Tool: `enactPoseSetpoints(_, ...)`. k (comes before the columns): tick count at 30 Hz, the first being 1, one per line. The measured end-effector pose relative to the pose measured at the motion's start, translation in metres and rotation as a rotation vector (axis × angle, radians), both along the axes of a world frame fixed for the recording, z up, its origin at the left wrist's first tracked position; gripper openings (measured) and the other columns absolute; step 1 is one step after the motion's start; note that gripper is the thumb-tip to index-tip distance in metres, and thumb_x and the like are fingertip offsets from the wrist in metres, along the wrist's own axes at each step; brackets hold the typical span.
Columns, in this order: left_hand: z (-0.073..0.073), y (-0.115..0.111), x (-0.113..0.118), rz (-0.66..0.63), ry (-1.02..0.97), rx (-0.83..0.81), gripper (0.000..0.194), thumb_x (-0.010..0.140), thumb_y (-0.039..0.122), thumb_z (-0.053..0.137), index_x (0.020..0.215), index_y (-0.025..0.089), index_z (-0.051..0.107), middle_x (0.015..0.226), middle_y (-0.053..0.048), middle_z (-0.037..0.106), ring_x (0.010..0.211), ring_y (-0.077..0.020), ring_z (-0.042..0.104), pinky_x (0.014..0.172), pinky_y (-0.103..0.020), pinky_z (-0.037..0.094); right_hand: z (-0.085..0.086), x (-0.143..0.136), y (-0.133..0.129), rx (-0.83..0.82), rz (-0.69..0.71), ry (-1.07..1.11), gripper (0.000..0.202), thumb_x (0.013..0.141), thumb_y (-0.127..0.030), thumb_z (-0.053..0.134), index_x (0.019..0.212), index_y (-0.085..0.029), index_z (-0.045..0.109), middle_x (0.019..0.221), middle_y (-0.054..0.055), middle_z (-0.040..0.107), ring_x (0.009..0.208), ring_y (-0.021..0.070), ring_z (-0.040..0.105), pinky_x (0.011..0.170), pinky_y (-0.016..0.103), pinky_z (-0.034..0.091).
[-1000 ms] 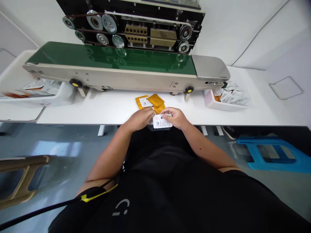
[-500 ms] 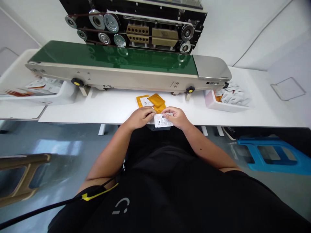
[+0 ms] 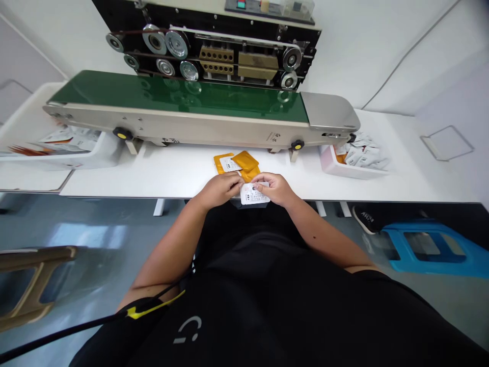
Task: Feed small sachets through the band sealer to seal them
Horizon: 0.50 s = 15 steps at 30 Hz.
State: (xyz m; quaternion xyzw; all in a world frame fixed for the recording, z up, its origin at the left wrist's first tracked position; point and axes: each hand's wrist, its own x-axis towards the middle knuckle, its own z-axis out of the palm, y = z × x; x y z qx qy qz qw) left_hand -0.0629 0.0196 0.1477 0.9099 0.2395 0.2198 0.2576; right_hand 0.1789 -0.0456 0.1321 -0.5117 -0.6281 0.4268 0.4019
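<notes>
A small white printed packet (image 3: 250, 195) is held upright at the table's front edge. My right hand (image 3: 277, 188) pinches it by its upper right part, thumb on the printed face. My left hand (image 3: 223, 188) is closed at the packet's upper left corner, its fingertips pressed together there. Just beyond my hands lie several orange packets (image 3: 245, 160) in a loose overlapping pile. One of them, on the left, shows a white printed label (image 3: 229, 163).
Behind the pile stands a sealing machine with a green conveyor belt (image 3: 171, 97). A white bin (image 3: 110, 150) of packets is at the left, a smaller pinkish-white bin (image 3: 344, 169) at the right. A blue stool (image 3: 397, 242) and a shoe (image 3: 364, 220) show below the table.
The view has tilted slightly, so the machine and table appear a little lower. Both hands keep their places at the white packet.
</notes>
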Motion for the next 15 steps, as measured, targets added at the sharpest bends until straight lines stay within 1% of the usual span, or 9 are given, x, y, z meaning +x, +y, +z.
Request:
enactPoseSetpoints(4,-0.0037,0.0003,0.0005,0.026,0.007,0.001,0.022,0.101,0.025,0.049,0.083,0.019,0.060,0.082,-0.004,0.065,0.077,-0.0163,0.059,0.071,-0.029,0.043,0.0001,-0.0009,0.0005,-0.018,-0.004,0.002,0.025,0.088,-0.041,0.073,0.104,-0.022,0.078,0.100,0.002,0.077,0.091,0.0190,0.070,0.084,0.033,0.054)
enactPoseSetpoints(7,-0.0058,0.0017,0.0010,0.069,0.008,-0.022,0.019,0.100,0.024,0.051,0.084,0.019,0.061,0.084,-0.004,0.065,0.076,-0.0162,0.059,0.070,-0.029,0.043,-0.0009,-0.0016,0.0009,-0.029,-0.008,0.016,0.026,0.088,-0.042,0.073,0.105,-0.022,0.078,0.099,0.003,0.077,0.089,0.0185,0.070,0.080,0.032,0.055)
enactPoseSetpoints(12,-0.0071,0.0037,0.0022,0.112,-0.009,-0.053,0.021,0.100,0.025,0.051,0.085,0.018,0.064,0.087,-0.005,0.068,0.080,-0.0170,0.061,0.075,-0.030,0.047,-0.0031,-0.0029,0.0012,-0.039,-0.037,-0.005,0.028,0.088,-0.044,0.073,0.106,-0.023,0.077,0.096,0.002,0.077,0.083,0.0185,0.071,0.073,0.031,0.055)
enactPoseSetpoints(15,-0.0079,0.0045,0.0025,0.131,-0.017,-0.055,0.020,0.100,0.025,0.052,0.087,0.018,0.065,0.087,-0.005,0.068,0.081,-0.0168,0.062,0.076,-0.030,0.048,-0.0031,-0.0038,0.0015,-0.046,-0.052,-0.018,0.029,0.088,-0.045,0.073,0.107,-0.023,0.078,0.095,0.002,0.078,0.080,0.0185,0.071,0.072,0.031,0.055)
